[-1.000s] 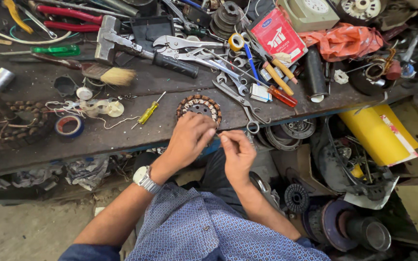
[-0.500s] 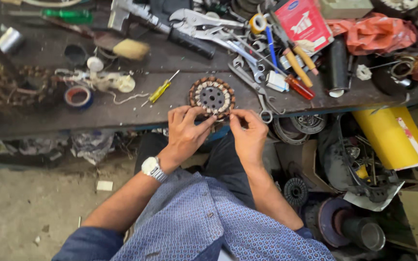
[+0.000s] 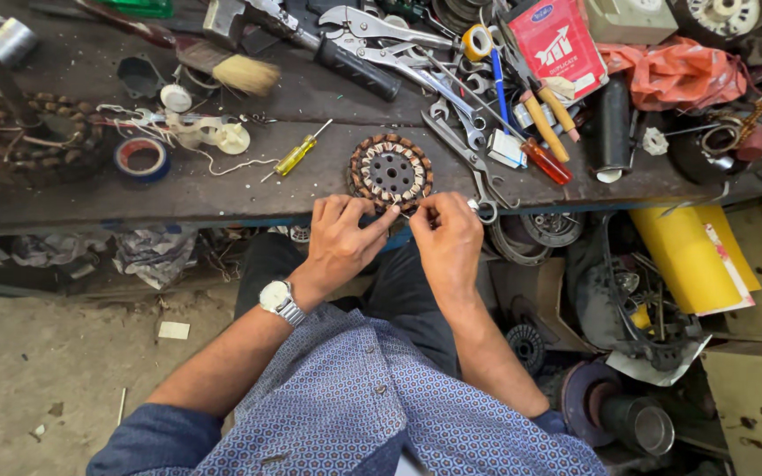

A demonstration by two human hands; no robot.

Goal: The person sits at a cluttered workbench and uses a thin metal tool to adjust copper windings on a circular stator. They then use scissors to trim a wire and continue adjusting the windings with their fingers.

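Round wound coil [image 3: 391,172] at counter [image 3: 222,198] front edge, 12 o'clock of both hands; left hand [image 3: 341,238] and right hand [image 3: 445,238] pinch its near rim; pinched wire barely discernible; yellow screwdriver [image 3: 295,159] at coil's 9 o'clock.

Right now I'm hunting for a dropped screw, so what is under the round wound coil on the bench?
The coil lies flat on the dark workbench. Its near edge is hidden by the left hand and right hand. Whatever sits beneath it is covered.
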